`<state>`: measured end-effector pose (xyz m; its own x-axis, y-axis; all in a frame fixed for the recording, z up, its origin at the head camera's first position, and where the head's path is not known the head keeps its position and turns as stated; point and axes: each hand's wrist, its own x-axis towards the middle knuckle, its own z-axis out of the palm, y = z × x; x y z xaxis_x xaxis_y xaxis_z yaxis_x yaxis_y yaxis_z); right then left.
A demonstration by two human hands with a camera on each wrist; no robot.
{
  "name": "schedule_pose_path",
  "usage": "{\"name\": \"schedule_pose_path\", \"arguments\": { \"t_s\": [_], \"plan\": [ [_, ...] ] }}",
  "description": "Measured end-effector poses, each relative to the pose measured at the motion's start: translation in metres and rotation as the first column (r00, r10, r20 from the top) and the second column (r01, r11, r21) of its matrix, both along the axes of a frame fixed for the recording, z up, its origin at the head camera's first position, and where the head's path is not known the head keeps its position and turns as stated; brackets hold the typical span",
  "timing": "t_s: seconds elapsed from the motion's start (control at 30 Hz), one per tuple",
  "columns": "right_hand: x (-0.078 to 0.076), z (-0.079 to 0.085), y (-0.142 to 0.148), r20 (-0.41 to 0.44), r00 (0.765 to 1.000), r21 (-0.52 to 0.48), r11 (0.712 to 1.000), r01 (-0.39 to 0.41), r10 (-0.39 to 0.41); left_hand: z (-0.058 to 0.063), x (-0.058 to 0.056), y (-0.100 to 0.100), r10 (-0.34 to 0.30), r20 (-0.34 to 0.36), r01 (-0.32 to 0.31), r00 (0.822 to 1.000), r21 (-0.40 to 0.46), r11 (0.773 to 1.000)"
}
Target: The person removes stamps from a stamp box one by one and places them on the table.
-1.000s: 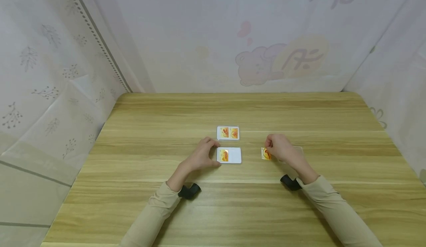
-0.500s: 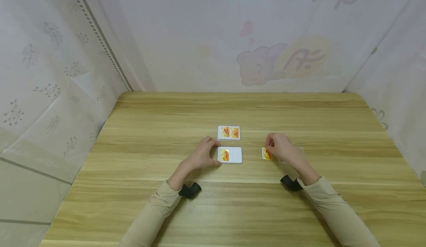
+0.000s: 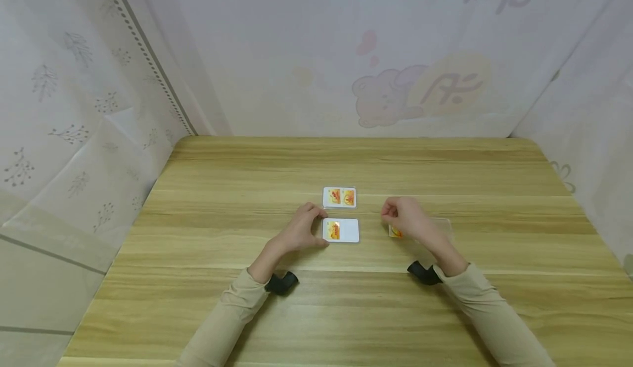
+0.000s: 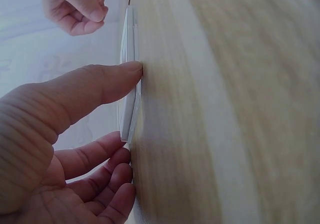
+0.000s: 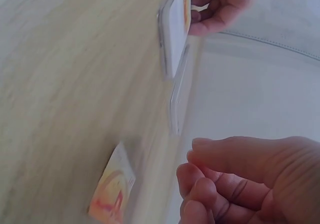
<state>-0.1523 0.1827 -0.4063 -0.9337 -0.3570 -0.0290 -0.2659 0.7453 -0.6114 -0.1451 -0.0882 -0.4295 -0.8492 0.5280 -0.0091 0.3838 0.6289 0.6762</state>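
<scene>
My left hand [image 3: 296, 229] holds the left end of a flat case [image 3: 350, 231] between thumb and fingers. Its white insert bears one orange-yellow picture at the left; the right half is plain white. In the left wrist view, the thumb presses one edge of the case [image 4: 131, 101] and a fingertip touches another. A small orange-yellow picture card like a stamp [image 5: 114, 189] lies on the table below my right hand [image 3: 412, 218], which partly covers it in the head view. The right fingers are curled, thumb close to the forefinger, with nothing visible between them.
A second flat case [image 3: 325, 197] with two orange pictures lies just behind the first. A thin transparent rectangular piece [image 3: 443, 227] lies partly under my right hand. The wooden table [image 3: 316, 312] meets patterned cloth curtains at the back and sides.
My right hand has come off the small picture card and moved slightly left, leaving the card on the table. The left hand and both cases stay in place.
</scene>
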Motion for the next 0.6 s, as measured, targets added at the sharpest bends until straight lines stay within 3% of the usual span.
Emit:
{"name": "schedule_pose_path", "arguments": {
  "t_s": [0.6],
  "plan": [
    [0.001,0.008,-0.026,0.052,0.998,-0.046,0.999,-0.024,0.027,-0.002,0.0,0.0,0.0,-0.009,0.0,1.0,0.006,1.0]
  ]
}}
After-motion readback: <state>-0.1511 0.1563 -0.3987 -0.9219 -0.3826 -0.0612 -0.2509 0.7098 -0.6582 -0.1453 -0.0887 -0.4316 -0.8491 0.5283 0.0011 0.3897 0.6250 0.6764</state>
